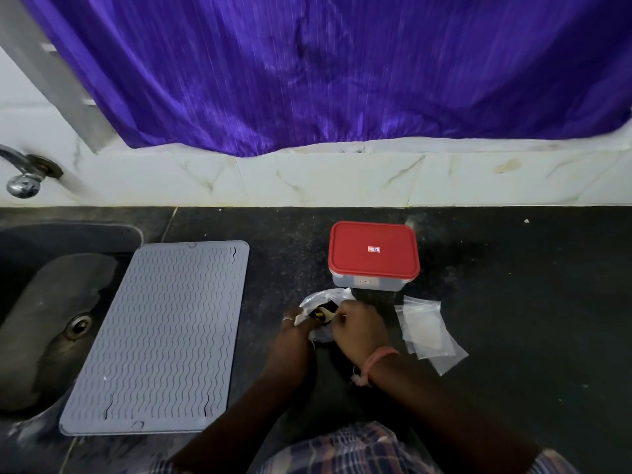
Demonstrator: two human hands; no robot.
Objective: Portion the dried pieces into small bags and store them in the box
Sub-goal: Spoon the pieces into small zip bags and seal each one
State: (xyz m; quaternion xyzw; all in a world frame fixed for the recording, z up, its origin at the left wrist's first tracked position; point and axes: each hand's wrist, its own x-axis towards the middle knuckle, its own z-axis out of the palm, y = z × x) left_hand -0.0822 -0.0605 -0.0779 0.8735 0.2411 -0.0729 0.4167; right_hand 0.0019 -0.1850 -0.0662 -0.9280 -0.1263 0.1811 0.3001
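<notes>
Right now I have both hands meeting over the clear bag (323, 304) on the dark counter (513, 302), just in front of the red-lidded box (373, 254): my left hand (297, 331) pinches the bag's near edge to keep the mouth open, while my right hand (355, 328) is curled at the opening, apparently gripping a pale dried piece (327, 315), though its fingertips are hidden. Empty small bags (427, 331) lie fanned just beside my right wrist, I judge for easy reach, and the box stays lidded. What shows inside the crumpled, translucent bag is pale and dark, too blurred to count.
</notes>
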